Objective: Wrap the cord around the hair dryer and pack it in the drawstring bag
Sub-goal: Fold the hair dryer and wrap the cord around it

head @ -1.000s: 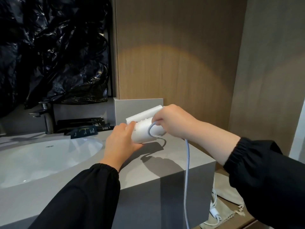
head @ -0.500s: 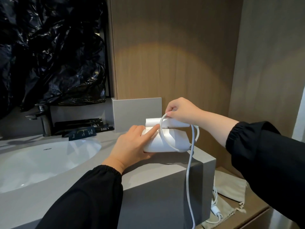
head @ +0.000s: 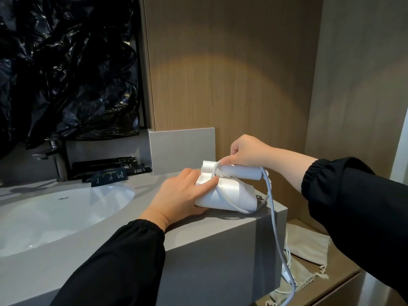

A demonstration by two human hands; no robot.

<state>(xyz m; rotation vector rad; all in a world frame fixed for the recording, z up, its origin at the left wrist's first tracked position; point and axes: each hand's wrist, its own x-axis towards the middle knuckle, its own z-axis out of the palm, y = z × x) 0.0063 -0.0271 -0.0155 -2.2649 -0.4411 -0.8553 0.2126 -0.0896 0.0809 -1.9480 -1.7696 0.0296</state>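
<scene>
A white folded hair dryer (head: 229, 195) lies on the right end of the grey vanity counter (head: 198, 237). My left hand (head: 181, 197) holds its body down at the left side. My right hand (head: 245, 151) pinches the white cord (head: 272, 217) on top of the folded handle. One loop of cord runs around the dryer body. The rest of the cord hangs over the counter's right edge down to the lower shelf. A beige drawstring bag (head: 309, 248) lies flat on that shelf, partly hidden by my right sleeve.
A white sink basin (head: 55, 215) sits at the left with a faucet (head: 57, 160) behind it. Black toiletry packets (head: 110, 171) lie along the back ledge. Black plastic sheeting (head: 66, 69) covers the wall above. Wood panels stand behind the counter.
The dryer has been turned and set lower on the counter's right end. My right hand has carried the cord over the top, and a loop now lies around the body.
</scene>
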